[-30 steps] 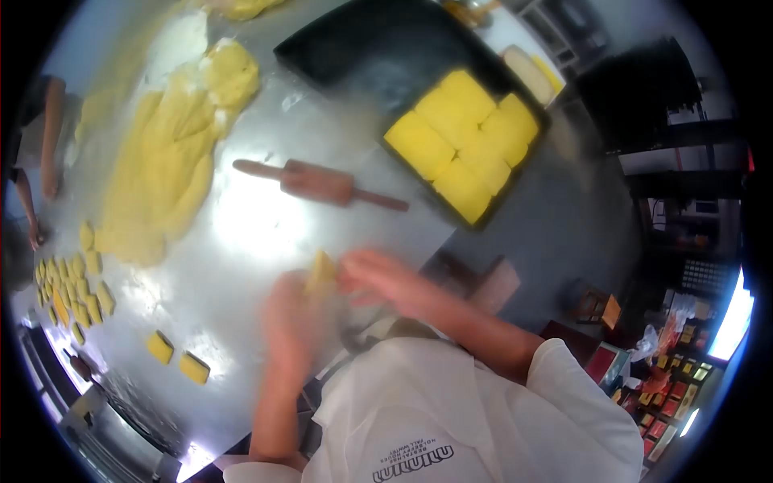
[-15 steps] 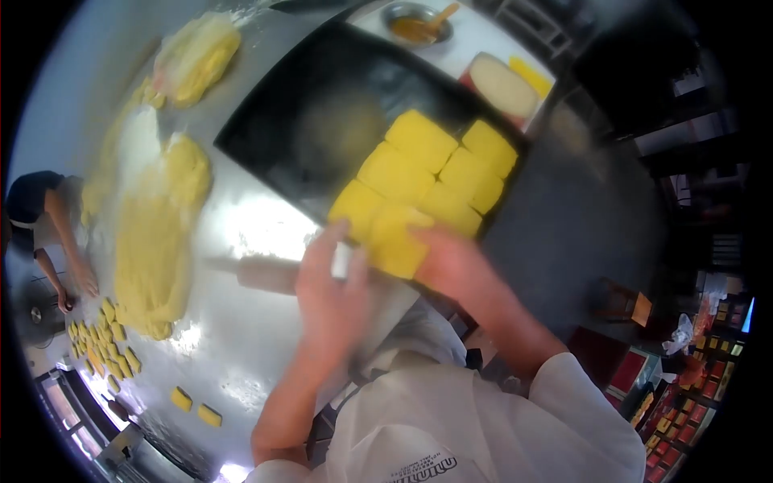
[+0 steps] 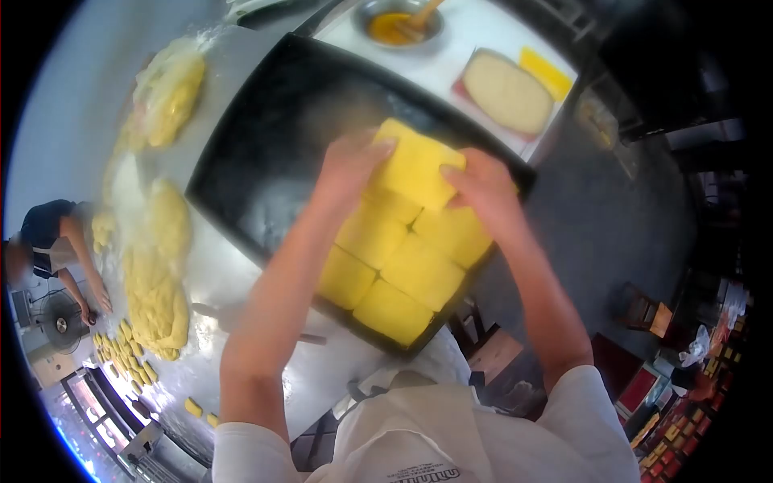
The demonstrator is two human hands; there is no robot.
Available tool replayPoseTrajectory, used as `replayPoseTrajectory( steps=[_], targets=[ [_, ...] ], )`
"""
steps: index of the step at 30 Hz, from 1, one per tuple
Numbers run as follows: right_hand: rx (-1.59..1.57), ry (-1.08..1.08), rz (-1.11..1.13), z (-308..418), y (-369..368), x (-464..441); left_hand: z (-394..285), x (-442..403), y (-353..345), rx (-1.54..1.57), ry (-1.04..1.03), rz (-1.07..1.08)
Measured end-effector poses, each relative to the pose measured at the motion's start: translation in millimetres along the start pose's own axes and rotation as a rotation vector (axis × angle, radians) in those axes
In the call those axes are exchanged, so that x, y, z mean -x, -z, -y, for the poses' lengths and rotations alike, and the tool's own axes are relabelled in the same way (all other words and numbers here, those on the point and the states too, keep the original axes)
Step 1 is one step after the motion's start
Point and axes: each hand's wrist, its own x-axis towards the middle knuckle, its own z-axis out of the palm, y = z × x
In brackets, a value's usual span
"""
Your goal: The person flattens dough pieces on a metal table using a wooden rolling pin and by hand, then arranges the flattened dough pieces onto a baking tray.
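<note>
Between my two hands is a yellow square of dough (image 3: 420, 167). My left hand (image 3: 353, 167) pinches its left edge, and my right hand (image 3: 481, 185) pinches its right edge with the thumb on top. The square is above the black baking tray (image 3: 262, 121), partly over other dough squares; whether it touches them I cannot tell. Several yellow dough squares (image 3: 423, 271) lie side by side in the near part of that tray. Behind my left forearm, a rolling pin (image 3: 211, 310) rests on the metal table, mostly covered.
Large yellow dough masses (image 3: 153, 298) and small dough pieces (image 3: 125, 354) lie on the metal table (image 3: 229, 378) at left. A co-worker (image 3: 56, 237) stands at the far left edge. Beyond the tray are a bowl with a brush (image 3: 394, 28) and an oval pale board-like item (image 3: 507, 90).
Both hands have moved away from my body, from the near edge of the tray to its middle, with a dough square now lifted between them. My view has shifted too.
</note>
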Motion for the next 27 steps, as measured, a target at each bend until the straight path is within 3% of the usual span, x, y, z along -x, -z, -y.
replayPoseTrajectory(
  steps=[3,6,11,27],
  targets=[
    [0.121,0.092,-0.098,-1.1,15.8,-30.8,-0.4,-48.1,-6.5,-0.299,-0.248,0.028],
    [0.228,0.034,-0.125,1.3,27.8,-49.9,-8.8,-80.9,-16.6,-0.429,-0.316,0.064],
    [0.382,0.060,-0.152,-9.7,31.6,-65.6,-1.0,-96.2,-24.5,-0.430,-0.238,0.016],
    [0.213,-0.073,-0.141,-13.5,28.9,-61.0,-5.7,-92.0,-19.5,-0.561,-0.233,0.077]
  ],
)
